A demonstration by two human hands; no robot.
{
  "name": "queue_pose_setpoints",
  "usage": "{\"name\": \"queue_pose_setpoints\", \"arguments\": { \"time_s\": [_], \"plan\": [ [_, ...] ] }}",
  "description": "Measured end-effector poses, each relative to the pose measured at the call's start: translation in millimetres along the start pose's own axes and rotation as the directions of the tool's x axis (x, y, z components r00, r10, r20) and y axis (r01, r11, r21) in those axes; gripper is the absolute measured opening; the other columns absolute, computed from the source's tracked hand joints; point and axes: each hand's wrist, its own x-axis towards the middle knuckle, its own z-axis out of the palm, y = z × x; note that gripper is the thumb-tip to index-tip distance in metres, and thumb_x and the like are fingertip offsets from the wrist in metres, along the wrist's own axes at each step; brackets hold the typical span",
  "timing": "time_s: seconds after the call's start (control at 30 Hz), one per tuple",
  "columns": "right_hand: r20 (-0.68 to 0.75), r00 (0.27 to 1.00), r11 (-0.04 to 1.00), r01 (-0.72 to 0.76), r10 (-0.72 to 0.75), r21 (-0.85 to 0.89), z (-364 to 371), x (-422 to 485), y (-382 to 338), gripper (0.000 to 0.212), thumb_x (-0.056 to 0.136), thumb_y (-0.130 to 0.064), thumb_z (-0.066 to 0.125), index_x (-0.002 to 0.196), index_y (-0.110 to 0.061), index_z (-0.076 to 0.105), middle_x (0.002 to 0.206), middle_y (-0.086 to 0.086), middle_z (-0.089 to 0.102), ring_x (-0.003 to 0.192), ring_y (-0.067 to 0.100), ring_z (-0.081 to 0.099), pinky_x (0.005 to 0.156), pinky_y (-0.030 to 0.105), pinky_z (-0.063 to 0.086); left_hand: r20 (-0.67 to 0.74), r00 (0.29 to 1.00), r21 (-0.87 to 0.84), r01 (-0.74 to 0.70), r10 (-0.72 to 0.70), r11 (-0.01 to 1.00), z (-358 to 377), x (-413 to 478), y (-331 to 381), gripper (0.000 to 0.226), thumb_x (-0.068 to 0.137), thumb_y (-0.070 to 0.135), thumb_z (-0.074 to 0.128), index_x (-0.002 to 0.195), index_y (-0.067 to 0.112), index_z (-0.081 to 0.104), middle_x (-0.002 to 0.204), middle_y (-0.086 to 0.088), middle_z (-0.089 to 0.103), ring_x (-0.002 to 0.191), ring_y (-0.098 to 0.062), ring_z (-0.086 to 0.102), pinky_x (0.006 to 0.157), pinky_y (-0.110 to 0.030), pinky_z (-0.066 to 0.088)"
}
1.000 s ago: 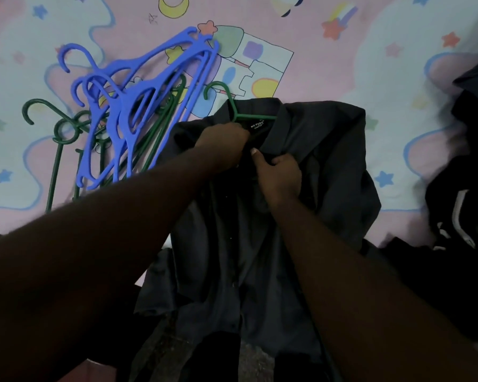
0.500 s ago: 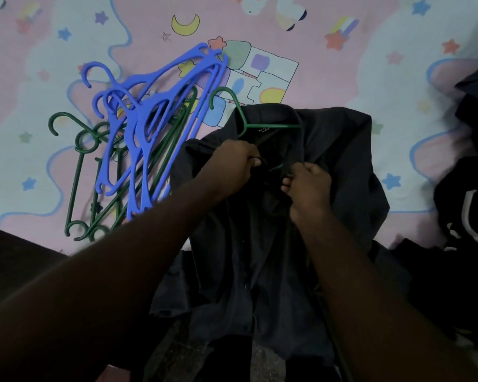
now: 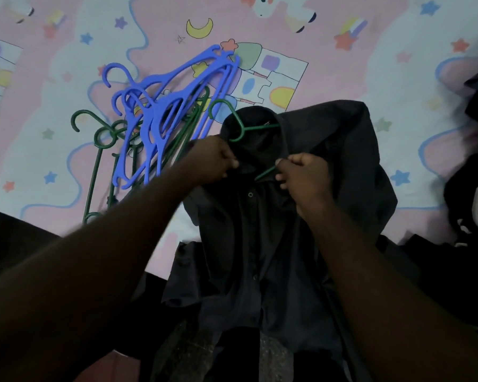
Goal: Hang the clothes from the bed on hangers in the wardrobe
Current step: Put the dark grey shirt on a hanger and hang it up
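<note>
While the dark shirt [image 3: 260, 244] lies front-up on the patterned bed sheet [image 3: 342, 64], both hands are at its collar. The left hand [image 3: 213, 161] pinches the cloth on the collar's left side and the right hand [image 3: 304, 175] grips the right side, fingers curled. A short run of green bar shows at the neck opening just beside the right thumb. One green hanger [image 3: 242, 128] is inside the shirt, and its hook pokes out of the collar and curls away to the left.

The shirt's long axis runs straight out from the person, with the hem nearest them and the collar farthest. The hook lies just beyond the hands, and the left hand is the nearer of the two to it. I'd judge the shoulders are being settled on the hanger, and lifting the shirt would mean taking that hook. No wardrobe is in view.

By count there is one shirt, one hanger in it, and two hands. To the left lies a tangle of blue hangers [image 3: 160, 111]. I make out at least three hooks but cannot count the overlap exactly. Under and beside them are loose green hangers [image 3: 105, 136], at least two. At the right edge sits a heap of dark clothes [image 3: 475, 188], too murky to count
</note>
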Motion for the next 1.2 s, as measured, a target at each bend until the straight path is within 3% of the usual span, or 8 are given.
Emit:
{"name": "queue_pose_setpoints", "arguments": {
  "time_s": [0.13, 0.23, 0.4, 0.63, 0.77, 0.93, 1.07, 1.2],
  "plan": [
    [0.136, 0.99, 0.992, -0.041, 0.025, 0.121, 5, -27, 2, 0.016, 0.092, -0.008, 0.063, 0.076, -0.007, 0.061, 0.068, 0.005, 0.063, 0.058, 0.009, 0.059, 0.051, 0.022, 0.048, -0.103, 0.991, -0.224, -0.102, 0.08, 0.969, 38, -25, 25, 0.023, 0.089, 0.013, 0.068, 0.068, 0.021, 0.061, 0.059, 0.0, 0.064, 0.052, -0.01, 0.061, 0.06, -0.027, 0.053],
    [0.14, 0.99, 0.995, -0.006, -0.008, 0.101, -3, -41, 6, 0.014, 0.091, -0.01, 0.064, 0.082, 0.001, 0.063, 0.071, 0.008, 0.062, 0.062, 0.009, 0.058, 0.053, 0.022, 0.048, -0.182, 0.983, -0.36, -0.082, 0.016, 0.929, 55, -41, 25, 0.019, 0.091, 0.011, 0.065, 0.072, 0.015, 0.064, 0.061, -0.002, 0.065, 0.054, -0.011, 0.062, 0.061, -0.032, 0.055],
    [0.181, 0.982, 0.998, 0.051, -0.057, 0.039, -9, -63, 10, 0.016, 0.089, -0.01, 0.067, 0.075, -0.005, 0.064, 0.065, 0.005, 0.058, 0.062, 0.011, 0.053, 0.053, 0.022, 0.045, -0.286, 0.958, -0.385, -0.117, 0.002, 0.915, 65, -57, 21, 0.012, 0.088, 0.011, 0.066, 0.077, 0.014, 0.068, 0.065, 0.006, 0.065, 0.061, -0.008, 0.06, 0.067, -0.028, 0.05],
    [0.135, 0.99, 0.973, -0.057, 0.027, 0.222, -13, -77, 15, 0.006, 0.088, -0.01, 0.07, 0.082, -0.01, 0.068, 0.072, 0.002, 0.067, 0.067, 0.011, 0.062, 0.06, 0.025, 0.049, -0.037, 0.999, -0.61, -0.027, 0.006, 0.792, 52, -65, 31, 0.019, 0.09, -0.002, 0.062, 0.079, 0.013, 0.066, 0.067, -0.001, 0.064, 0.054, 0.001, 0.058, 0.06, -0.016, 0.053],
    [0.128, 0.991, 0.976, -0.067, 0.041, 0.206, -14, -81, 17, 0.011, 0.087, -0.008, 0.07, 0.08, -0.016, 0.067, 0.067, -0.005, 0.067, 0.066, 0.011, 0.062, 0.06, 0.024, 0.049, -0.004, 1.0, -0.588, 0.003, -0.007, 0.809, 52, -66, 30, 0.023, 0.089, -0.008, 0.06, 0.079, 0.013, 0.062, 0.07, -0.007, 0.063, 0.058, -0.009, 0.061, 0.061, -0.02, 0.055],
    [0.135, 0.99, 0.991, 0.007, -0.025, 0.132, -17, -78, 12, 0.011, 0.087, -0.01, 0.071, 0.077, -0.014, 0.068, 0.065, 0.001, 0.065, 0.062, 0.011, 0.06, 0.057, 0.023, 0.048, -0.103, 0.994, -0.505, -0.073, 0.024, 0.86, 57, -63, 27, 0.018, 0.087, 0.0, 0.066, 0.079, 0.015, 0.063, 0.074, -0.005, 0.066, 0.067, -0.017, 0.066, 0.067, -0.029, 0.058],
    [0.153, 0.987, 0.989, 0.036, -0.058, 0.146, -19, -74, 11, 0.016, 0.089, -0.001, 0.066, 0.079, -0.013, 0.066, 0.067, 0.001, 0.068, 0.065, 0.013, 0.065, 0.061, 0.025, 0.054, -0.147, 0.986, -0.436, -0.139, 0.082, 0.889, 56, -59, 28, 0.016, 0.087, 0.002, 0.068, 0.08, 0.017, 0.067, 0.074, 0.001, 0.068, 0.07, -0.016, 0.068, 0.069, -0.028, 0.059],
    [0.273, 0.962, 0.977, -0.028, -0.031, 0.209, -27, -73, 11, 0.016, 0.091, 0.006, 0.06, 0.085, -0.007, 0.067, 0.076, 0.004, 0.072, 0.076, 0.019, 0.071, 0.074, 0.03, 0.06, -0.047, 0.994, -0.435, -0.107, 0.096, 0.894, 46, -55, 29, 0.02, 0.086, -0.003, 0.066, 0.078, 0.015, 0.067, 0.071, 0.001, 0.067, 0.06, -0.004, 0.064, 0.066, -0.02, 0.057]
  ]
}}
